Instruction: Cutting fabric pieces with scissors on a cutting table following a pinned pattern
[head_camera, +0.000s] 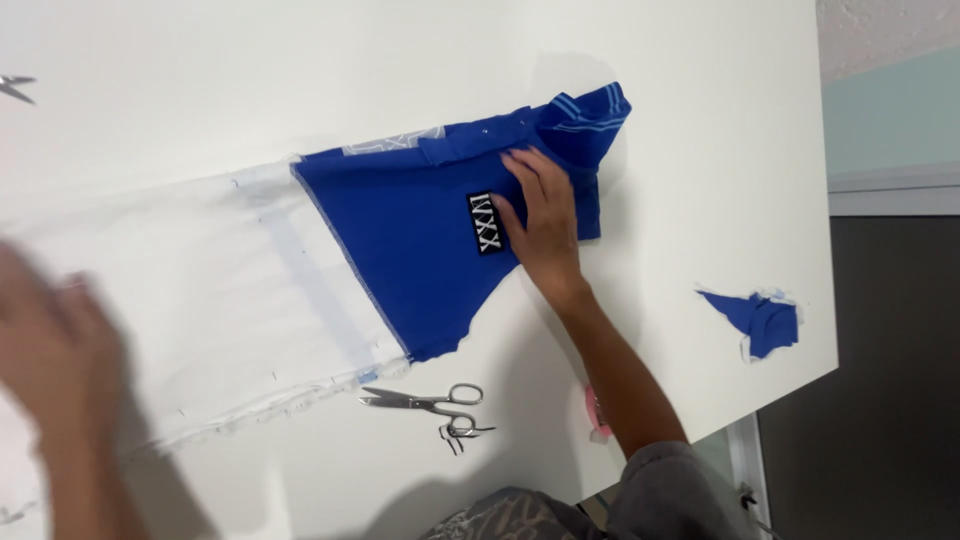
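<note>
Black rectangular label (487, 222) on blue garment (420, 240), beside right hand (545, 215).

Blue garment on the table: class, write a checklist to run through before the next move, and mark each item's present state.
1. Right hand flat on the blue garment: ok.
2. Garment wholly on the white table: ok.
3. Scissors below the garment, apart from both hands: ok.
4. Left hand empty: cannot tell, it is blurred.
5. Blue scrap apart from the garment: ok.
</note>
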